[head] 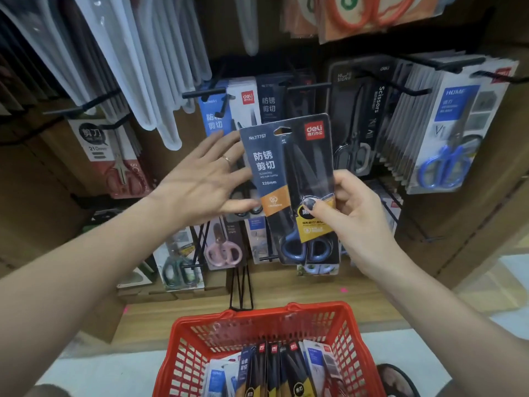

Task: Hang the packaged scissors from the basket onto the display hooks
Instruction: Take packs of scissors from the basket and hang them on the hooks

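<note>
My right hand point(353, 213) grips a dark pack of blue-handled scissors point(282, 173) by its lower right edge and holds it upright in front of the display. My left hand point(204, 181) is spread open just left of the pack, fingertips at or behind its left edge. Behind the pack hang matching dark and blue packs point(257, 104) on black hooks point(204, 93). The red basket point(353, 330) sits below, with several more scissor packs point(274, 371) standing in it.
Black-scissor packs point(357, 116) and blue "HOME" packs point(449, 133) fill hooks on the right. Clear plastic sleeves point(137, 67) hang at upper left, a red pack point(114, 159) below them. Pink scissors point(223, 250) hang lower down above a wooden shelf point(286, 290).
</note>
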Demonstrator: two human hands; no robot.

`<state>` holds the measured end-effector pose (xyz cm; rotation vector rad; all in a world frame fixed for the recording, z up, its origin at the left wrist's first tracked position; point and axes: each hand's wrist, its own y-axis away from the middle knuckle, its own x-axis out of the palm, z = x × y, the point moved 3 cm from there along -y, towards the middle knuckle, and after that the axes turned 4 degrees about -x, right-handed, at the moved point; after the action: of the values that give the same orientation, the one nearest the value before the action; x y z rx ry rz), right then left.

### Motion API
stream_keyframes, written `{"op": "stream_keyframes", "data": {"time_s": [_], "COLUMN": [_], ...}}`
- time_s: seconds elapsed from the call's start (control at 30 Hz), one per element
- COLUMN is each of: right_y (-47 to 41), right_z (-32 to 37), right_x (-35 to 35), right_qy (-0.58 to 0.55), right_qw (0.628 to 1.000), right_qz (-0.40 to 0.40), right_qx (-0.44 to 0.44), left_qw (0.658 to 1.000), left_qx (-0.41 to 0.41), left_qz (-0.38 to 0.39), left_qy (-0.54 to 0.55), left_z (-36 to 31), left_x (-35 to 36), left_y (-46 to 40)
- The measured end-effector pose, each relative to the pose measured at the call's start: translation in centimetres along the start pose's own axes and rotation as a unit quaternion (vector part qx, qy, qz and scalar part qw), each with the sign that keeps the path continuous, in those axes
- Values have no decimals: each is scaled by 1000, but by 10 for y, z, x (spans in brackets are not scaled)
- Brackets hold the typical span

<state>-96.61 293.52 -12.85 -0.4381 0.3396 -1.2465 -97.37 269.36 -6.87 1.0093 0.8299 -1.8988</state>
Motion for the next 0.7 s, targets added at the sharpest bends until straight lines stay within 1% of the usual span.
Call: {"op": "stream_keyframes", "data": {"time_s": [0.07, 0.17, 0.23, 0.53, 0.7], "right_y": [1, 2, 2, -1, 3], "right_z": [4, 10, 11, 6, 12], "right_x": [-2, -4, -5, 2, 7], "right_qy": [6, 13, 31, 90, 104], "right_qw": [1000, 999, 997, 993, 988], "right_qz": [-11, -46, -61, -77, -98], "right_qx": [-11, -26, -20, -14, -50], "left_qw": [999, 999, 999, 998, 996], "left_qx": [12, 12, 9, -5, 5], "left_qz": [-12, -20, -25, -50, -79], "left_qy": [-37, -44, -41, -44, -40], "left_z": [4, 2, -1, -6, -6], "left_x": [5, 7, 5, 4, 5], "left_y": [1, -2, -5, -8, -6]}}
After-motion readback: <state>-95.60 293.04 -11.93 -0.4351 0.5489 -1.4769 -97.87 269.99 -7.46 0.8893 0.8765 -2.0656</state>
